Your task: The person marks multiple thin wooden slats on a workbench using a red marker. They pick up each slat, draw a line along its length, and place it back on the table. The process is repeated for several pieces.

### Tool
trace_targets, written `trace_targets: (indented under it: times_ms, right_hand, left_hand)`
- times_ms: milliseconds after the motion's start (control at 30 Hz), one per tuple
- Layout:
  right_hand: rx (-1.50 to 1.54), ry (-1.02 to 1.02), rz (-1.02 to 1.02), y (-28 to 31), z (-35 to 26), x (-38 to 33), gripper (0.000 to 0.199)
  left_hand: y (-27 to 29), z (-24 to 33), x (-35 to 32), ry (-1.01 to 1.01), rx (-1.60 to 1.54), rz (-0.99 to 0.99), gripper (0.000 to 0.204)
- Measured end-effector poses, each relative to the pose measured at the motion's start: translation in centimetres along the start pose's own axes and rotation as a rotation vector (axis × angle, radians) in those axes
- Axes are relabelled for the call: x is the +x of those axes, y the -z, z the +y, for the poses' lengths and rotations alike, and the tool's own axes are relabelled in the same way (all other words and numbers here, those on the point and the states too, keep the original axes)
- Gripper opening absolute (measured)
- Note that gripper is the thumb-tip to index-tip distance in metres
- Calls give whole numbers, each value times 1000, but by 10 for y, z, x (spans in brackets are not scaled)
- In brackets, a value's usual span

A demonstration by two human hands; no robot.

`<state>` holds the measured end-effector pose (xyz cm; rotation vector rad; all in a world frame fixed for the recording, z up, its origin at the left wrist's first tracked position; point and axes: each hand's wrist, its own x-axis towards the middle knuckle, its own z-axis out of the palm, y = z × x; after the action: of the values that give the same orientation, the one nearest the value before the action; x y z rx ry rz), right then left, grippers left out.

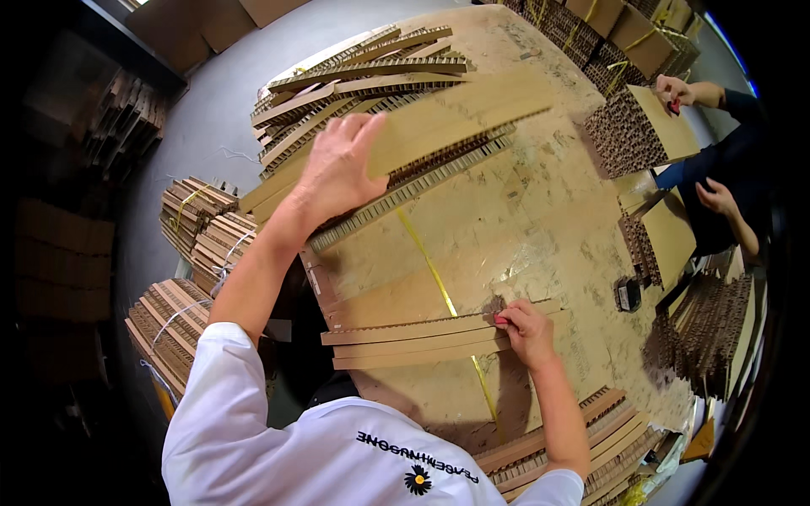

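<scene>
My left hand point(342, 164) grips a long, flat cardboard strip point(472, 105), thumb on its near side and fingers over the far side. The strip is tilted over other honeycomb cardboard strips point(422, 187). Closer to me, my right hand point(530, 336) is closed around a small red object, mostly hidden by the fingers. That hand rests at the right part of a short row of cardboard strips point(413, 346) lying side by side. A yellow strap point(430, 270) runs across the worktable point(540, 211) and under this row.
A loose pile of honeycomb strips point(363, 76) covers the far left of the table. Tied bundles point(173, 325) stand left. More strips point(582, 447) lie near right. At right, a co-worker's hand point(679, 91) holds something red by a honeycomb block point(629, 139). A small black box point(627, 294) sits nearby.
</scene>
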<state>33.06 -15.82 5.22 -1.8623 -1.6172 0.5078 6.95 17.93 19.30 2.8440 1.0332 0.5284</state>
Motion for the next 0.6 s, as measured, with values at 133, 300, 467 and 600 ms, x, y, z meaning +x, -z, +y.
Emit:
trace_targets:
  times_ms: [133,300,467,600]
  right_hand:
    - [-4,-10,21,1,0,-3,13]
    - [-32,-17,-9,4,-1,-2,12]
    - [-24,-22,-34,2,-4,3,14]
    - [-21,-61,-27,0,-3,-2,17]
  left_hand:
    - [-40,-30,-6,55,-18,-160,90]
    - [-81,-76,25,110,16,-188,88]
    - [-79,-98,98,277,36,-119,85]
    - [-88,-97,122,298,203,-131,83]
